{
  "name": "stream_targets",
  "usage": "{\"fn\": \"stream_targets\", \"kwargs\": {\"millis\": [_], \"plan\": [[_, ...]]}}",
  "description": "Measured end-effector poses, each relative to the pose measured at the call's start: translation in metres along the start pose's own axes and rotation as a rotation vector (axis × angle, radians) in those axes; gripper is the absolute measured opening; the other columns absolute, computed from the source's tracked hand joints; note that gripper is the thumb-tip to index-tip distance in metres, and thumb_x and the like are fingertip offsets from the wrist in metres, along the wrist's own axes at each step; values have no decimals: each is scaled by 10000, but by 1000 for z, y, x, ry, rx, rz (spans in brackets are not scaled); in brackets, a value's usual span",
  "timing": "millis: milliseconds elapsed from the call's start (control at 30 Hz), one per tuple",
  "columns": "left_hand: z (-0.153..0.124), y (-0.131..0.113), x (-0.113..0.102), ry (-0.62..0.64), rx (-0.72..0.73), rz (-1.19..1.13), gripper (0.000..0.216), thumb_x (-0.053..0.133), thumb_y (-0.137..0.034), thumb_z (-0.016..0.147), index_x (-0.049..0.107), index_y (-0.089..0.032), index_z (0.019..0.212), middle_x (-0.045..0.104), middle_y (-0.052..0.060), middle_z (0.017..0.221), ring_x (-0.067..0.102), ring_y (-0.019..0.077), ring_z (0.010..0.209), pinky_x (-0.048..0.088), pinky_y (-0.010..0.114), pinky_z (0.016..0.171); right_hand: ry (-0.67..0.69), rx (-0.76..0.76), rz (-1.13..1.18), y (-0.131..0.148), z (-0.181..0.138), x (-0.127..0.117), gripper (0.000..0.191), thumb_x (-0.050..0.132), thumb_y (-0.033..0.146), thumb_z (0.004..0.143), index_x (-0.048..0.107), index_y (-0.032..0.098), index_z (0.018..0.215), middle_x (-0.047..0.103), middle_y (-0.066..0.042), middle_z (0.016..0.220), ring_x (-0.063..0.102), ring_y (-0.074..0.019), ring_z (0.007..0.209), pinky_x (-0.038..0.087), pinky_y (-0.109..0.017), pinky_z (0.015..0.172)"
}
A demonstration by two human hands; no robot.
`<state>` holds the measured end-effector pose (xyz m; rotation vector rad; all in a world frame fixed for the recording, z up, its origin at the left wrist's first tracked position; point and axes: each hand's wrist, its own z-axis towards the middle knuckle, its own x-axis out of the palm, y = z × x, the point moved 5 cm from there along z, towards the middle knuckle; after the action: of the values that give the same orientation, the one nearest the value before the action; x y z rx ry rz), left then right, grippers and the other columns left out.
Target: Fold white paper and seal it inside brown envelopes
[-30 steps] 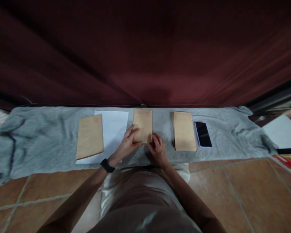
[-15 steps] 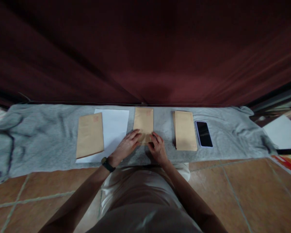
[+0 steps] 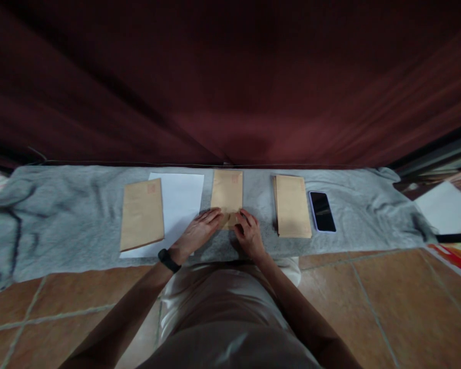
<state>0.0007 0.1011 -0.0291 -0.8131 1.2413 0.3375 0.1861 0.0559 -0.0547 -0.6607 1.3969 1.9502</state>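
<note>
A brown envelope (image 3: 227, 190) lies upright in the middle of a grey cloth (image 3: 61, 215). My left hand (image 3: 197, 233) rests with its fingers stretched flat on the envelope's near left corner. My right hand (image 3: 248, 236) presses its curled fingers on the near right corner, where the flap end is. A black band is on my left wrist. Left of them lies another brown envelope (image 3: 142, 213) partly on a white sheet of paper (image 3: 182, 199). To the right sits a stack of brown envelopes (image 3: 292, 205).
A dark phone (image 3: 321, 211) lies beside the envelope stack. A dark red curtain (image 3: 230, 82) hangs behind the cloth. Orange floor tiles (image 3: 388, 297) run along the near side. White paper (image 3: 445, 207) and coloured material lie at the far right.
My left hand has slid down from the middle of the envelope to its near edge. My right hand has stayed at the near right corner.
</note>
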Motion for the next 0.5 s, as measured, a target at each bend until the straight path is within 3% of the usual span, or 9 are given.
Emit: {"fn": "stream_targets", "kwargs": {"millis": [300, 500], "plan": [[13, -2, -1, -25, 6, -34, 415, 481, -127, 951, 646, -238, 1316, 621, 98, 1419, 543, 262, 1369, 422, 479, 1189, 109, -135, 1, 7, -3, -2, 346, 464, 166, 1022, 643, 214, 1314, 638, -100, 1414, 559, -234, 1347, 375, -508, 1200], [64, -10, 8, -103, 20, -23, 466, 412, -246, 1022, 517, -141, 1464, 393, 147, 1634, 286, 262, 1553, 291, 498, 1265, 122, -157, -22, 8, -5, -1, 406, 429, 131, 1020, 589, 189, 1388, 622, -128, 1436, 538, -241, 1375, 388, -525, 1195]]}}
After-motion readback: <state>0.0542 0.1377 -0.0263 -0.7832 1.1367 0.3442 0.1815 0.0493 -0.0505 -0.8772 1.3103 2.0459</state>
